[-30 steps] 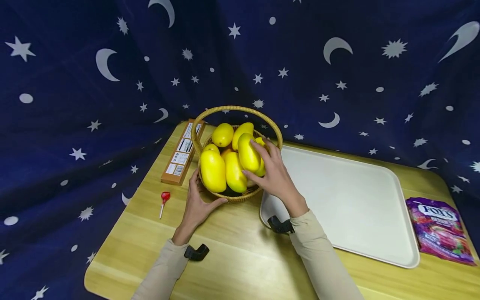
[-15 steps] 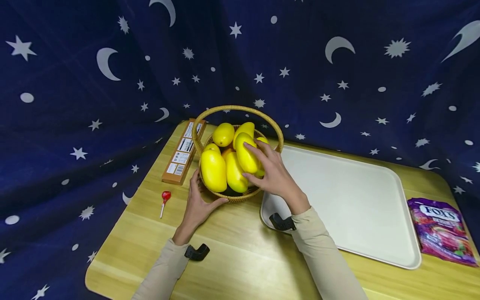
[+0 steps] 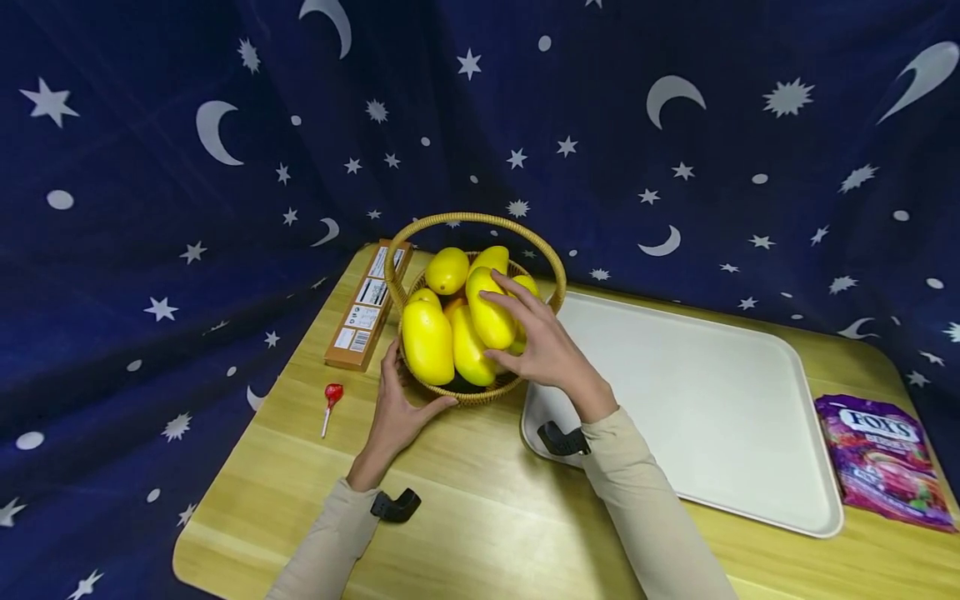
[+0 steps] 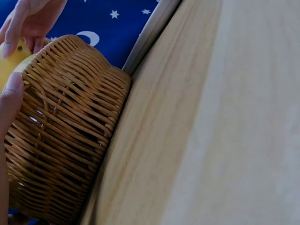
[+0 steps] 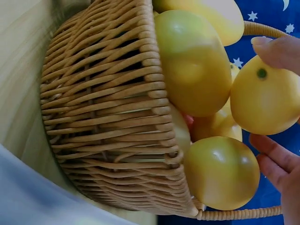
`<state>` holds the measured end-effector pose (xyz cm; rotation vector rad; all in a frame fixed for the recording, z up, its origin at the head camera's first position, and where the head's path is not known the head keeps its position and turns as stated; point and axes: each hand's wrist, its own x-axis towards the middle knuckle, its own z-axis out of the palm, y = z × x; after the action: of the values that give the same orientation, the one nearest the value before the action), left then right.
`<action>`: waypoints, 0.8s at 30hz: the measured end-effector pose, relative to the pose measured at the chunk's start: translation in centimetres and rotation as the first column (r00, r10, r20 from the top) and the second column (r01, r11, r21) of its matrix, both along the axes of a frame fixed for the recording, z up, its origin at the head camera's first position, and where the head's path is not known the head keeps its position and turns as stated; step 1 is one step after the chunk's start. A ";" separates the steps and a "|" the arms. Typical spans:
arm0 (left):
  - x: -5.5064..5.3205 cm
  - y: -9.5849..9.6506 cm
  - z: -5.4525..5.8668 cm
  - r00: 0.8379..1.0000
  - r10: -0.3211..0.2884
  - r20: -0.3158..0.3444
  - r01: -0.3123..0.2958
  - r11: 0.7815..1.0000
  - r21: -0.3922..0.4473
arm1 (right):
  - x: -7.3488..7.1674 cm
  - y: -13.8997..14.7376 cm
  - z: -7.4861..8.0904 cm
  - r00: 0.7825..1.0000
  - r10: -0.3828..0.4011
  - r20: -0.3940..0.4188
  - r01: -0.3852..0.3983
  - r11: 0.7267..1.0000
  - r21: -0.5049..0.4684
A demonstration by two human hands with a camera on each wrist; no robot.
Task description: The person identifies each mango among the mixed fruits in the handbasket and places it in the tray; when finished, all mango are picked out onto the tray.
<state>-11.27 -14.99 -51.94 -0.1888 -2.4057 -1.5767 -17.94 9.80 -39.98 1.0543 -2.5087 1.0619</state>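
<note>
A yellow wicker basket [image 3: 475, 397] with a tall arched handle sits on the wooden table, heaped with several yellow mangoes [image 3: 427, 342]. My left hand [image 3: 393, 421] holds its near left side, thumb along the front rim and fingers round the outer wall. One mango [image 3: 491, 313], on top of the heap at the right, is between the thumb and fingers of my right hand [image 3: 551, 350]. In the right wrist view this held mango [image 5: 267, 101] lies above the others, thumb on one side and fingertips on the other. Beneath the mangoes, an orange-red fruit shows only partly.
A large cream tray [image 3: 697, 408] lies right of the basket, with a purple Fox's candy bag [image 3: 881, 462] beyond it. Left of the basket are a long brown box [image 3: 365, 312] and a red lollipop [image 3: 333, 393]. A dark blue star-patterned cloth [image 3: 465, 100] hangs behind the table.
My right hand has shifted the held mango slightly left over the heap, its fingers moving left with it. My left hand has stayed on the basket.
</note>
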 end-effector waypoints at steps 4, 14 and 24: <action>0.1 0.0 0.0 1.000 0.002 0.000 -0.002 1.000 -0.005 | 0.2 0.1 -0.3 1.000 -0.002 -0.015 0.001 0.998 -0.068; 0.0 0.0 -0.1 1.000 -0.005 0.014 0.005 1.000 0.007 | 1.8 1.0 -0.8 0.999 -0.018 -0.051 0.010 0.987 -0.160; -0.1 0.0 -0.2 1.000 0.001 0.013 -0.001 1.000 0.000 | 3.8 2.6 -1.2 0.998 -0.054 -0.036 0.043 0.966 -0.255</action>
<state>-11.34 -14.99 -52.13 -0.1782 -2.4154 -1.5827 -14.17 12.38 -41.16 0.9267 -2.2763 1.2904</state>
